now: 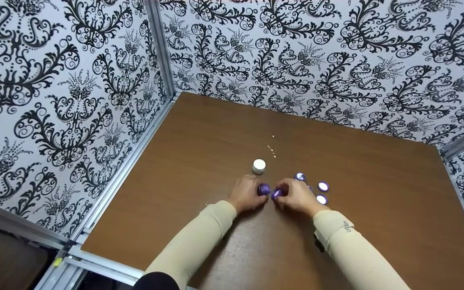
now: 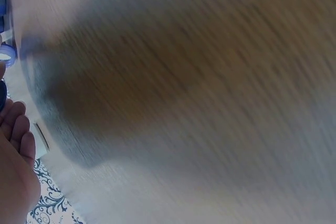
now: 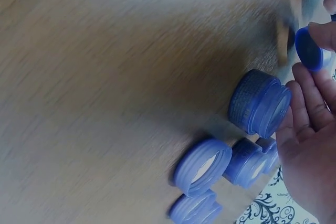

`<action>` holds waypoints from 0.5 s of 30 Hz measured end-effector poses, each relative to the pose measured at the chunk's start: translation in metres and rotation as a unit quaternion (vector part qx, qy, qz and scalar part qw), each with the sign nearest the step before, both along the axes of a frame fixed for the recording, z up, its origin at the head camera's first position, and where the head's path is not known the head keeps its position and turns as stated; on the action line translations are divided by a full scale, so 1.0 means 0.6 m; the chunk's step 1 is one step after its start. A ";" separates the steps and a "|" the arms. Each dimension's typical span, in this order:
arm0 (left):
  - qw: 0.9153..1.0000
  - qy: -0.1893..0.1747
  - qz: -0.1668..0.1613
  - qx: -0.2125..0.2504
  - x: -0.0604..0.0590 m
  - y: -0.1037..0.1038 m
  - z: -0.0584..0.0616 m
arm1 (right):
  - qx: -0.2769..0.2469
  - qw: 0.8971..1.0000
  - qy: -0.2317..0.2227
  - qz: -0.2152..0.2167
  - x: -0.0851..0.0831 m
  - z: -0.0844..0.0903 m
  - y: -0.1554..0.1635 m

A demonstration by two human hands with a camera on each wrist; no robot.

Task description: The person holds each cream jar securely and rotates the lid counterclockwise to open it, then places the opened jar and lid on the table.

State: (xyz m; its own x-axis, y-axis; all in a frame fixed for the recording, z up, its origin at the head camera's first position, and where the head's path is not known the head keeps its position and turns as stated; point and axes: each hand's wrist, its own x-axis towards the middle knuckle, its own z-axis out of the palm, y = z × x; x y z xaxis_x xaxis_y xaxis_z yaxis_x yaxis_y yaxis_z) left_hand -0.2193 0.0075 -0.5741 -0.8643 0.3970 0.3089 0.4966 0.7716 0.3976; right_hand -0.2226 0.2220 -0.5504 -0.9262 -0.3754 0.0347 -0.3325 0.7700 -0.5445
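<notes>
In the head view my left hand (image 1: 249, 192) grips a small purple jar (image 1: 263, 189) just above the table. Close beside it, my right hand (image 1: 298, 196) pinches a round purple lid (image 1: 277, 194) tilted on its edge. The right wrist view shows this lid (image 3: 308, 48) between thumb and fingers, its dark face visible. Below the right hand stand a purple jar (image 3: 260, 103) and other purple pieces, among them a ring-like one (image 3: 203, 167) with a white inside. Only part of the left hand (image 2: 18, 156) appears in the left wrist view.
A short white stack of round pieces (image 1: 259, 166) stands beyond my left hand. Purple-rimmed white discs (image 1: 323, 186) lie right of my right hand. Small pale crumbs (image 1: 272, 151) dot the brown table (image 1: 216, 137). Patterned panels (image 1: 256, 60) rise behind and at the sides.
</notes>
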 end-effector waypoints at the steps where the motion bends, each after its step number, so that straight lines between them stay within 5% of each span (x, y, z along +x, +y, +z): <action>1: 1.000 -0.001 0.001 0.000 0.000 0.000 0.000 | 0.004 1.000 0.001 -0.001 0.000 0.001 0.000; 15: 1.000 -0.006 0.003 -0.024 0.001 0.001 0.000 | 0.046 0.999 0.021 0.003 -0.001 0.001 0.001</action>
